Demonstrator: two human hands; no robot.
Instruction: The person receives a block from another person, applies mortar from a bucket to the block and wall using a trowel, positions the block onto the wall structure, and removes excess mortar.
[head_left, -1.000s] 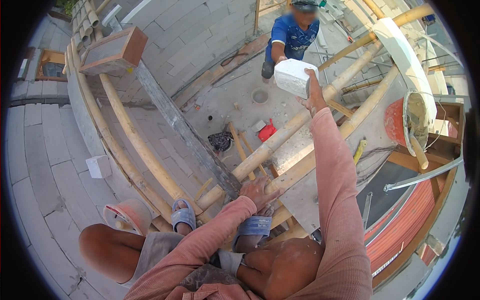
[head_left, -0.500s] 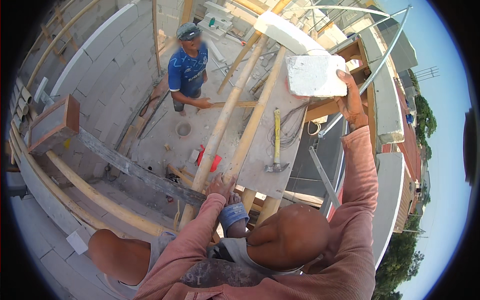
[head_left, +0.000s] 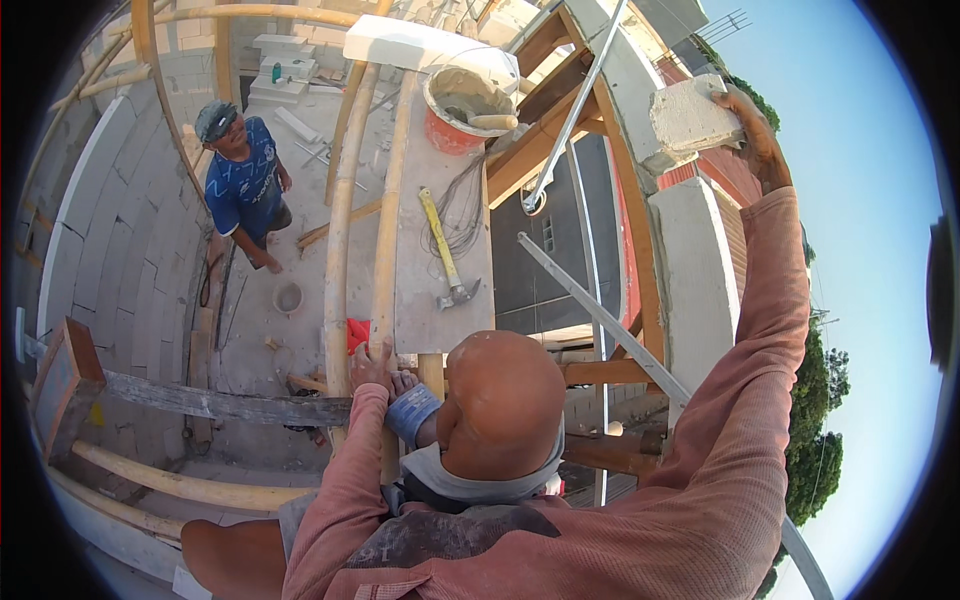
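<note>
My right hand [head_left: 748,122] grips a white concrete block [head_left: 694,116] by its outer end, arm stretched out to the right. The block is over the light block wall [head_left: 695,250]; whether it touches the wall I cannot tell. Low in the middle, my left hand [head_left: 371,368] is closed around a bamboo pole [head_left: 383,250], beside my foot. A claw hammer [head_left: 442,240] with a yellow handle lies on a board [head_left: 415,325] near coiled wire. Beyond it stands a red bucket [head_left: 450,133] of grey mortar, with a wooden handle [head_left: 493,121] across its rim.
A co-worker [head_left: 243,180] in a blue shirt stands on the lower floor, looking up. A long white block [head_left: 430,48] lies across the poles. Metal struts [head_left: 590,320] slant between me and the wall. A dark plank [head_left: 225,400] runs left; the drop is open beneath.
My right hand has carried the block right, to the wall. My view has turned right, and the bucket has come out from behind the block. My left hand stays on the pole.
</note>
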